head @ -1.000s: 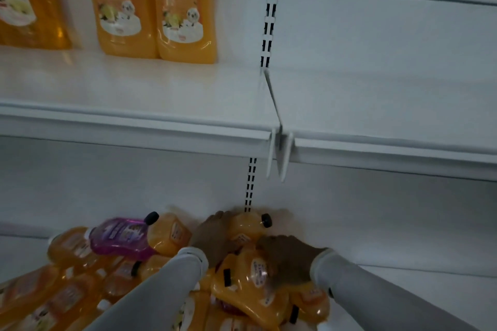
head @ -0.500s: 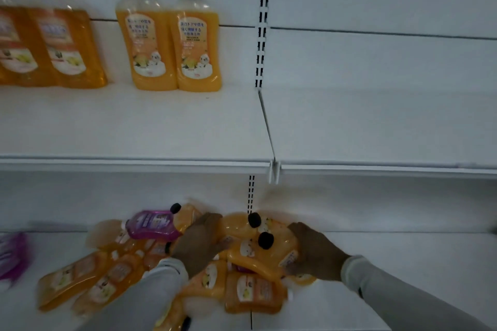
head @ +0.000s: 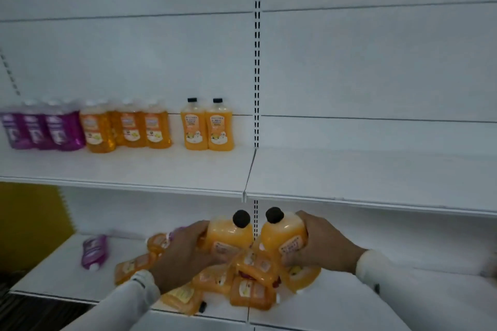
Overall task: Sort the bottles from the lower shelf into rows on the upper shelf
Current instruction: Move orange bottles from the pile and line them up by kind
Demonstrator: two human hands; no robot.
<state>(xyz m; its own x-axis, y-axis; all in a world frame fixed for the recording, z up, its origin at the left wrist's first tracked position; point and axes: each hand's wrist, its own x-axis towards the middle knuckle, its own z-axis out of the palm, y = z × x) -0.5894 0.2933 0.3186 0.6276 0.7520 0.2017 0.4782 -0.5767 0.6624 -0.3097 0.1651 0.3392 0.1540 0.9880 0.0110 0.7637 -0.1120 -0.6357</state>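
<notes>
My left hand [head: 185,255] grips an orange bottle with a black cap [head: 228,234], held upright above the lower shelf [head: 53,277]. Beside it my right hand [head: 320,247] grips a second orange black-capped bottle [head: 285,234]. Under both lies a heap of several orange bottles [head: 250,279] on their sides. On the upper shelf [head: 161,169] two orange black-capped bottles [head: 207,126] stand side by side, with a row of darker orange bottles [head: 129,129] and a row of purple bottles [head: 40,129] to their left.
A lone purple bottle [head: 94,250] lies on the lower shelf to the left of the heap. A slotted upright [head: 257,62] splits the shelving into two bays. The right bay of the upper shelf [head: 376,174] carries nothing. A yellow panel [head: 29,223] shows at far left.
Both hands have lifted an orange bottle each out of the heap and turned them upright. The view has pulled back and tilted up, bringing the purple and orange rows into sight.
</notes>
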